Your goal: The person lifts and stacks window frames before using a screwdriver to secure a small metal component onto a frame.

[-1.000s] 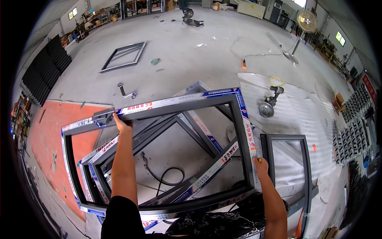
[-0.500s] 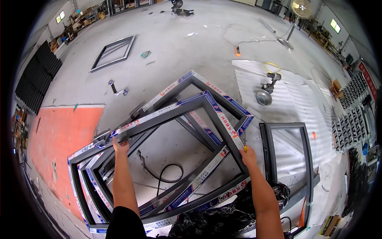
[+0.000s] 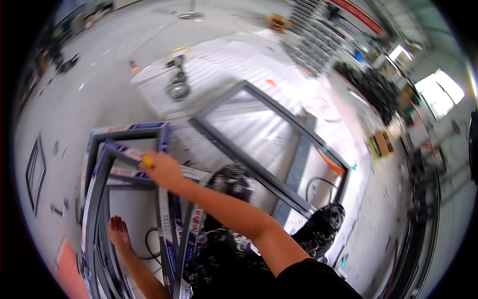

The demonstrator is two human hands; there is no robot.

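- Reaching in beside the left bar of the top frame (image 3: 91, 209), your left hand (image 3: 119, 233) keeps its fingers straight and close together, gripping nothing; you cannot tell whether it touches the bar.
- Expect the frame to be stiff and hollow-feeling, moderate in weight but awkward to swing; its smooth film (image 3: 118, 147) may slip under your palms, and its finish probably scratches easily.
- Take hold midway along two opposite bars for the best balance.
- It lies at your left, askew and overlapping a second frame (image 3: 129, 132): dark grey, rectangular, with white-and-blue film carrying red print.
- Your right hand (image 3: 167, 172) is at its upper bar, fingers curled around a small yellow item (image 3: 148, 160); blur hides any contact with the bar.
- To your right lies a bare dark frame (image 3: 231, 151).
- Farther off, a tool with a round silver head (image 3: 178, 90) rests on a white sheet (image 3: 224, 60).
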